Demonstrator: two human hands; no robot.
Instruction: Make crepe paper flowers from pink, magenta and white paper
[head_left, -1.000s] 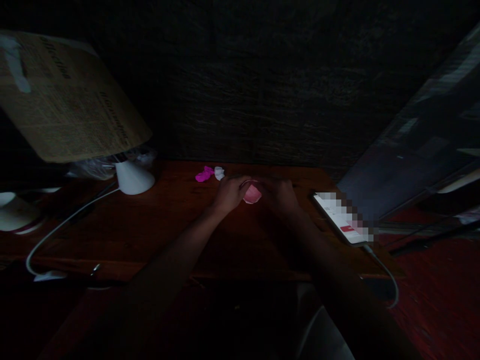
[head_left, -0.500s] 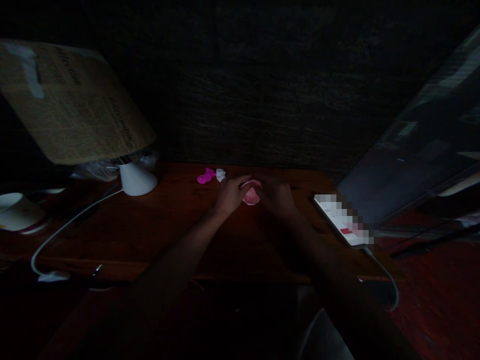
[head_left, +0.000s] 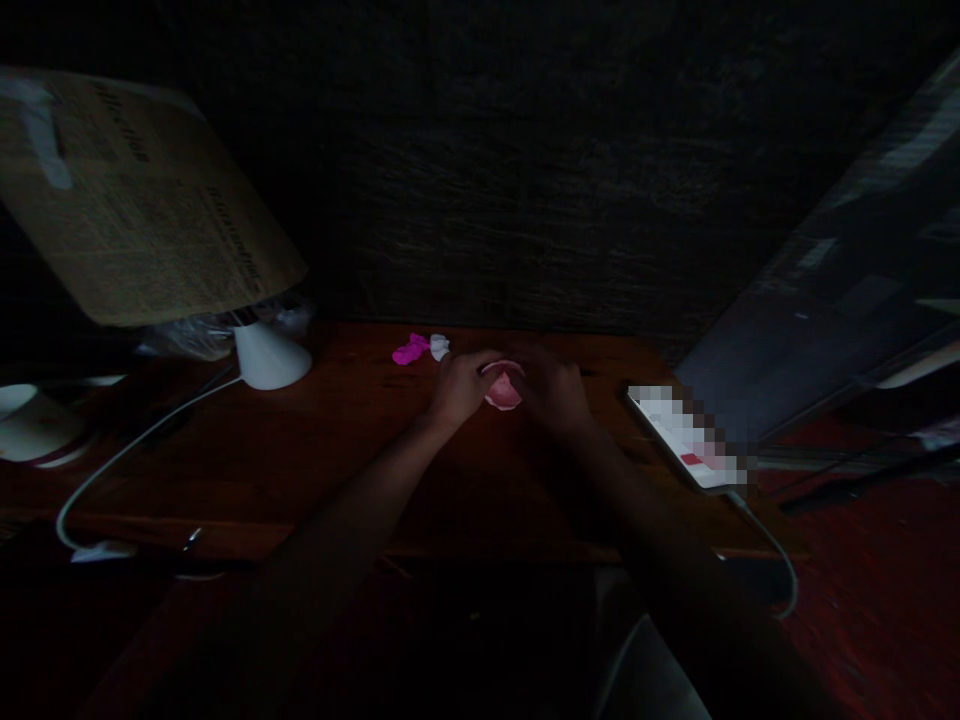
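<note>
A small pink bowl-shaped piece point(head_left: 503, 392), round with an uneven rim, is held over the middle of the wooden table. Whether it is clay or paper, I cannot tell in this dim light. My left hand point(head_left: 461, 388) curves around its left side, thumb and fingers closed at the rim. On the opposite side my right hand point(head_left: 553, 388) grips it too, its fingers mostly in shadow. Beyond my left hand lie a crumpled magenta lump point(head_left: 409, 349) and a smaller white lump point(head_left: 439, 347), close together.
A lamp point(head_left: 271, 358) with a newsprint-patterned shade stands at the left, its white cord point(head_left: 112, 475) running over the table's front edge. A paper cup point(head_left: 34, 425) is at the far left. On the right lies a phone point(head_left: 686, 445) with a cable attached. A dark wall rises behind.
Both hands stay around the pink piece, with slight finger movement; a little more of its inside shows. The whole view has shifted slightly.
</note>
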